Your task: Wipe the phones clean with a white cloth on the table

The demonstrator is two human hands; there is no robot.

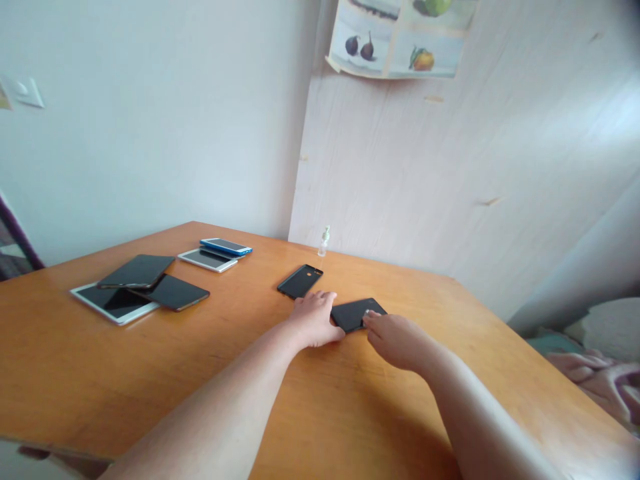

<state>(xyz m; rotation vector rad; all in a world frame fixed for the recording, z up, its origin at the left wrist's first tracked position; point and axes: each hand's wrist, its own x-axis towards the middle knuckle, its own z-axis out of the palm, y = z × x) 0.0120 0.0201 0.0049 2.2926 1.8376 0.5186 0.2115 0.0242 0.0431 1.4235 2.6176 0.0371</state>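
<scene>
A dark phone [354,314] lies flat on the wooden table in front of me. My left hand [316,320] grips its left end, with the thumb at the near edge and the fingers at the far one. Over the phone's right part, my right hand [393,337] is closed, its fingertips at the phone's surface. Something small and whitish shows at those fingertips, too small to name. Just beyond my left hand lies an empty black phone case [301,281] with a camera cutout. A small clear spray bottle [323,243] stands upright behind it.
On the table [240,373], a white tablet [117,308] lies at left under two dark devices [137,271]. Farther back, a blue phone [226,247] rests on a white tablet [207,259]. Walls close off the back; crumpled fabric [595,383] lies beyond the right edge.
</scene>
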